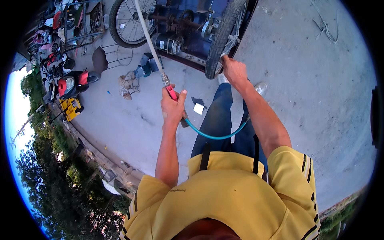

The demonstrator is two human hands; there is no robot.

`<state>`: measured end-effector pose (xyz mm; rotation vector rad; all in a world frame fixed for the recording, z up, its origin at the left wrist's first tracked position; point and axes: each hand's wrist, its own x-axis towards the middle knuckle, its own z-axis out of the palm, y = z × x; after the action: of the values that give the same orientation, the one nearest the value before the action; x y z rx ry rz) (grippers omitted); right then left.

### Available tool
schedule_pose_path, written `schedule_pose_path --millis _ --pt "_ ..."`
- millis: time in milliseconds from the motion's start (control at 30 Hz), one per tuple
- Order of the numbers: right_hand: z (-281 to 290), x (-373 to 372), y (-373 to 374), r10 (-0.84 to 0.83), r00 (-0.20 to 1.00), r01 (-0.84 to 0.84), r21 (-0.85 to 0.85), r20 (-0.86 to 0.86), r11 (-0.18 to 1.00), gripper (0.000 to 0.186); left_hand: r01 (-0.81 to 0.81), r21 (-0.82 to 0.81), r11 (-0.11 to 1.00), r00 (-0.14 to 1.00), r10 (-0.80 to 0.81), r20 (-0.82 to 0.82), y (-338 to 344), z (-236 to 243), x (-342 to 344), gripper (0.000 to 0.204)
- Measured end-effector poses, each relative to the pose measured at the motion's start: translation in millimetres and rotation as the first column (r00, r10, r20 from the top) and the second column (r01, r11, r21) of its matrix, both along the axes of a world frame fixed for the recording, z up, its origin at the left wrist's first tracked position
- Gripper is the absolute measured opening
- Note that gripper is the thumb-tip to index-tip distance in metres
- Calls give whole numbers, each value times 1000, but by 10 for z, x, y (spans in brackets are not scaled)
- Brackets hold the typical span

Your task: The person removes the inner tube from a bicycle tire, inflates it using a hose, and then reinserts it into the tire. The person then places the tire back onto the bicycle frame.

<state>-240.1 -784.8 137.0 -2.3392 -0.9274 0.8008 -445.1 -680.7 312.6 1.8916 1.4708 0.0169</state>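
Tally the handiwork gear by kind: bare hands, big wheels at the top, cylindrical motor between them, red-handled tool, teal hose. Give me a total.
Bare hands: 2 (left hand, right hand)
Big wheels: 2 (left wheel, right wheel)
Cylindrical motor: 1
Red-handled tool: 1
Teal hose: 1
Total: 7

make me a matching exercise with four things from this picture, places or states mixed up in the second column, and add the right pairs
Column one:
1. left hand
2. right hand
3. curved hose
4. black cylinder

Column two:
A. between left wheel and right wheel
B. gripping a red handle
C. at the near end of the right wheel
D. teal, crossing blue trousers

Pairs: 1-B, 2-C, 3-D, 4-A
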Motion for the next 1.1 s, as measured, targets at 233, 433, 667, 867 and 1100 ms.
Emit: schedule_pose_path --millis 233,433,667,867,1100 --pt "27 -65 -29 -130 991 128 -62 -14 990 22 -19 -64 998 999 22 37 -133 -56 128 43" --pt "95 394 -26 -195 977 194 -23 -85 981 32 -18 -155 988 981 48 190 -211 -416 628 48" --pt "-400 51 -497 -555 750 585 -30 -360 810 37 158 98 983 974 -171 150 -285 -1025 861 61" --pt "-503 -193 -268 -470 383 727 -55 -795 685 31 97 87 992 976 -112 185 -295 -1260 954 57" --pt "-439 16 102 -245 269 626 -24 -931 780 32 184 189 965 967 -212 143 -207 -1307 949 48"
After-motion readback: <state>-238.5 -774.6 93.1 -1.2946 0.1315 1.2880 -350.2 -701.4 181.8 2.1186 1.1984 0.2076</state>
